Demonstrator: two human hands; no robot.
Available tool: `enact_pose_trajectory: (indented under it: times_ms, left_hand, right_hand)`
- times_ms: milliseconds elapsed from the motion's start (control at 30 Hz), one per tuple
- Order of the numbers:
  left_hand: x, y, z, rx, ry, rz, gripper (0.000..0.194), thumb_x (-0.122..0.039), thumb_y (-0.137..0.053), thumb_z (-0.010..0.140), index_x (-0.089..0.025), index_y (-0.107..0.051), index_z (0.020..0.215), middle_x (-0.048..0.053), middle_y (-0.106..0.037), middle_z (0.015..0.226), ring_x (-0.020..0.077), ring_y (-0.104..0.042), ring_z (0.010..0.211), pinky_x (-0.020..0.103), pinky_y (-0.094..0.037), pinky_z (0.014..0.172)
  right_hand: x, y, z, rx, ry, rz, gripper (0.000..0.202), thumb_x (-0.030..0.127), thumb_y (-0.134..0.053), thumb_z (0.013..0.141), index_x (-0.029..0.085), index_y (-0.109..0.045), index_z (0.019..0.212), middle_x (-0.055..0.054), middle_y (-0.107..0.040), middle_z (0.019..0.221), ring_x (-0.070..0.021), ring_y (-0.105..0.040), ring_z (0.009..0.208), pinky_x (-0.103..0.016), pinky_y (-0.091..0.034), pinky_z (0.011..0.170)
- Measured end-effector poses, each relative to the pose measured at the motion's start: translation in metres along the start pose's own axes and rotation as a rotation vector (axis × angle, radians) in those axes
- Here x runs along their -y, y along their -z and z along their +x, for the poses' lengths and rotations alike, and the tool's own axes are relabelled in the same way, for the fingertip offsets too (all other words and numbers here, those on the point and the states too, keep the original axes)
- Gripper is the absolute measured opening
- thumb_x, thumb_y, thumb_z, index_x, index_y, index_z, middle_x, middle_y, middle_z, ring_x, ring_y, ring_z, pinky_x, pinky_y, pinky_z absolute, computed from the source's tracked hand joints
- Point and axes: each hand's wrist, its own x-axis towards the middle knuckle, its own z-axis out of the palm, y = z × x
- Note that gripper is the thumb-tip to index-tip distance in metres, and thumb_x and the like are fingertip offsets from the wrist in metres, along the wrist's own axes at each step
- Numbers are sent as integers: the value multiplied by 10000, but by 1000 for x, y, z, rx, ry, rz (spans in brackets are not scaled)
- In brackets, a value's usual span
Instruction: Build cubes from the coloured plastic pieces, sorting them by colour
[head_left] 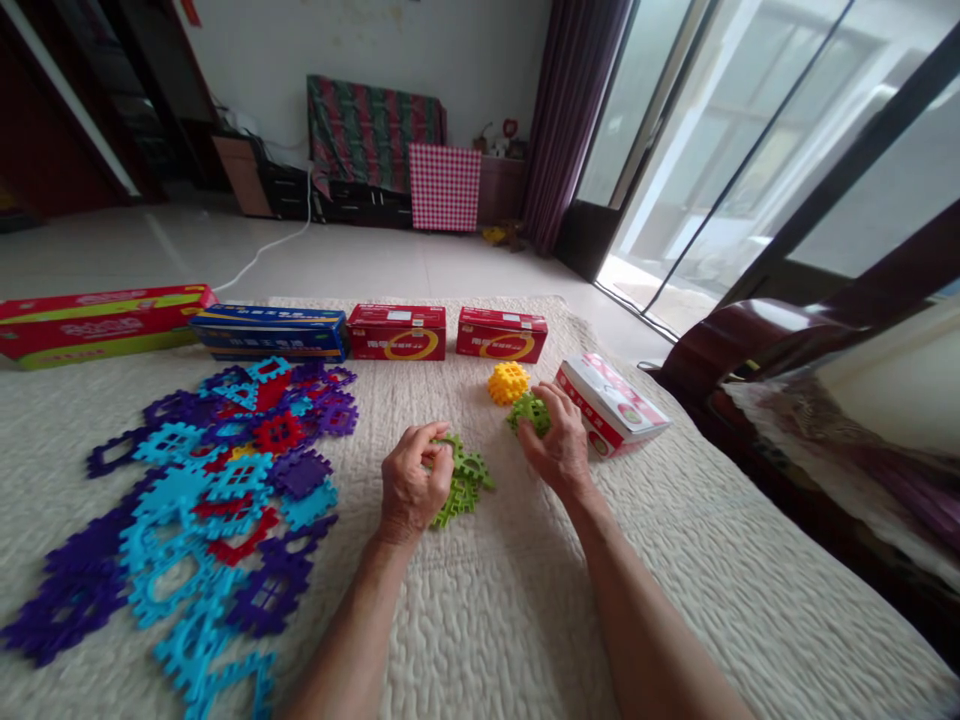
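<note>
My right hand point(559, 440) is closed around a green interlocking block point(528, 412), fingers over its top and right side. Close by, to its upper left, sits a yellow block point(508, 382) built from toothed pieces. My left hand point(415, 478) is closed, thumb against the curled fingers, at the left edge of several loose green toothed pieces point(465, 485). Whether a piece is pinched in it is hidden. Left of that hand spreads a wide pile of toothed plastic pieces point(247, 480) in purple, light blue and red, some shaped like window frames.
Along the far side of the quilted cover point(510, 600) stand a red-and-green box point(105, 322), a blue box point(270, 332) and two red boxes point(397, 333). A white-and-red box point(611, 403) lies just right of my right hand. Dark wooden furniture point(750, 340) borders the right.
</note>
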Motion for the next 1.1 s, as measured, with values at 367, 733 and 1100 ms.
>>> enact_pose_trajectory:
  times_ms: [367, 733, 1100]
  left_hand:
    - [14, 1, 4, -225, 498, -133, 279, -317, -553, 750, -171, -692, 943, 19, -690, 719, 148, -653, 602, 238, -512, 586]
    - [18, 1, 7, -293, 684, -304, 298, -297, -543, 708, -157, -685, 931, 25, -698, 767, 125, -628, 562, 229, -503, 559]
    - [18, 1, 2, -55, 115, 109, 269, -159, -449, 792, -167, -689, 912, 86, -713, 949, 199, -664, 911, 330, -527, 860]
  right_hand:
    - [3, -8, -6, -31, -89, -54, 513, 370, -612, 754, 176, -514, 1218, -162, -513, 1286, -306, -490, 1191, -505, -416, 1003]
    - [-8, -13, -6, 9, -161, -53, 479, 329, -587, 756, 181, -528, 1208, -146, -556, 1201, -287, -548, 1086, -482, -453, 952]
    - [50, 6, -17, 451, 188, 185, 312, 182, -554, 801, 213, -571, 1111, -78, -619, 1081, -210, -601, 976, -373, -496, 877]
